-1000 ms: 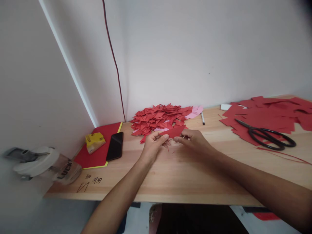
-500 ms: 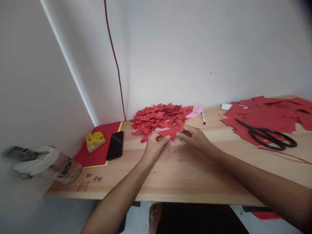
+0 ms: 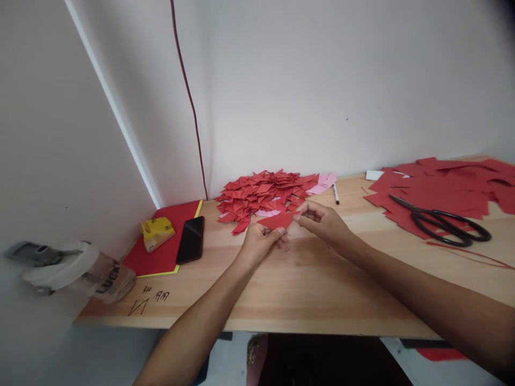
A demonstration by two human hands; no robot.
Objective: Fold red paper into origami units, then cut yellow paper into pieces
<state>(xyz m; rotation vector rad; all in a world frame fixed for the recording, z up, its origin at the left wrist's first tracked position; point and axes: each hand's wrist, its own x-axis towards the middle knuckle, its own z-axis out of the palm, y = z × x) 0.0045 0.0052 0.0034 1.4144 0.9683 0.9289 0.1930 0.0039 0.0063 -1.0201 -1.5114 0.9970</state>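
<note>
A piece of red paper (image 3: 278, 220), folded to a triangle, is held above the table between both hands. My left hand (image 3: 262, 237) is closed on its lower left part, thumb on the near side. My right hand (image 3: 319, 219) pinches the paper's right corner between thumb and fingers. Just behind the hands lies a heap of folded red paper pieces (image 3: 261, 194), with some pink paper (image 3: 323, 184) at its right side.
Black-handled scissors (image 3: 440, 222) rest on a pile of red paper sheets (image 3: 442, 190) at right. A pen (image 3: 336, 193) lies near the wall. To the left are a phone (image 3: 190, 239), a yellow packet (image 3: 157, 234), a red folder (image 3: 148, 262) and a lidded cup (image 3: 107, 276).
The paper has turned slightly, and now shows a flatter triangle. My right hand has moved a little to the right and up, now at the paper's corner.
</note>
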